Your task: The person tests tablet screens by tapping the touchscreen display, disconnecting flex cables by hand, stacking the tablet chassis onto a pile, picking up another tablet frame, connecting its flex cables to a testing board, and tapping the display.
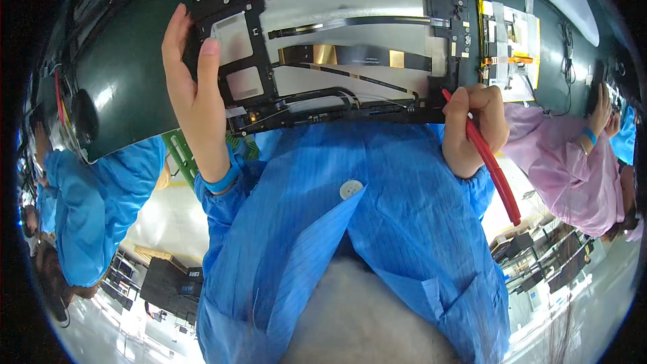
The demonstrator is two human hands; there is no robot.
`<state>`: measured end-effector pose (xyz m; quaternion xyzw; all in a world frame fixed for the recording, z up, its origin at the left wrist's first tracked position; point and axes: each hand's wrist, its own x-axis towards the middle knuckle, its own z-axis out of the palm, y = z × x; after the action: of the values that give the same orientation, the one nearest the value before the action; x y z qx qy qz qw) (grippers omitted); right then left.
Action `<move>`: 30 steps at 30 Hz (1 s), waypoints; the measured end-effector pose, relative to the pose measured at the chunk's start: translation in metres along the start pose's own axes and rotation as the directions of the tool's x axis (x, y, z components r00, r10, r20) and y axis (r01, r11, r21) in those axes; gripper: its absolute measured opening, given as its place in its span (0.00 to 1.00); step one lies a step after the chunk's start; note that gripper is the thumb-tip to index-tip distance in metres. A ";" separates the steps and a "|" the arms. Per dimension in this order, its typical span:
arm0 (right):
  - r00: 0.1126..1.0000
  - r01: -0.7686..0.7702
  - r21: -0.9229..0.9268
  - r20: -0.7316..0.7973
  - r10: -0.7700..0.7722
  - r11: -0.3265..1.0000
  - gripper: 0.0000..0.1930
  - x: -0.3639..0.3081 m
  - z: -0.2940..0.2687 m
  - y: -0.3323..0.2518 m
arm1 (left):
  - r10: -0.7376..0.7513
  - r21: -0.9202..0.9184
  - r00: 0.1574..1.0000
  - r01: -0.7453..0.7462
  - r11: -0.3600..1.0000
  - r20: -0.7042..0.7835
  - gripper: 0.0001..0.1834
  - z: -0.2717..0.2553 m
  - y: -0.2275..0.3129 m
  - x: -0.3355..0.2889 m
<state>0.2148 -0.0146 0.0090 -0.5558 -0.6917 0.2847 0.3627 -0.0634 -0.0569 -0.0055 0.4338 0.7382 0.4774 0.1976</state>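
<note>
An opened tablet (pixel 397 34) spans the table in front of me, with a silver battery panel, black frame and dark flat ribbon cables bared. My left hand (pixel 195 87) holds its left edge. The thumb rests on the black frame while the fingers stretch along the outer side. At the tablet's near right corner, my right hand (pixel 475 125) is closed round a red pen (pixel 486 155). One end of the pen is by the frame, and the other slants down toward me. Whether that upper end touches the frame, I cannot tell.
A second flat part with yellow edges and tape (pixel 510 47) lies to the right on the dark green table (pixel 128 84). Beyond it runs a black cable (pixel 568 61). A person in pink (pixel 563 162) sits at right, one in blue (pixel 101 195) at left.
</note>
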 end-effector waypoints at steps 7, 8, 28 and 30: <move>0.998 0.043 0.090 0.038 -0.047 0.995 0.08 0.000 -0.001 0.000 | -0.018 -0.031 1.000 0.018 0.999 -0.018 0.26 0.002 0.000 0.001; 0.996 0.067 0.099 0.059 -0.073 0.993 0.08 0.001 -0.002 0.002 | -0.026 -0.030 0.999 0.025 0.999 -0.019 0.26 0.002 0.001 0.001; 0.993 -0.084 0.154 -0.072 0.096 0.984 0.09 -0.026 -0.014 0.016 | -0.033 -0.164 0.970 0.074 0.984 0.241 0.45 -0.009 0.017 -0.005; 0.961 -0.033 0.569 -0.209 0.184 0.821 0.14 -0.027 -0.017 0.012 | -0.037 -0.272 0.961 0.114 0.955 0.272 0.49 -0.003 0.034 -0.009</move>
<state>0.2387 -0.0383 0.0038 -0.4954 -0.4923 0.4217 0.5783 -0.0455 -0.0603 0.0249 0.4318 0.6448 0.5087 0.3729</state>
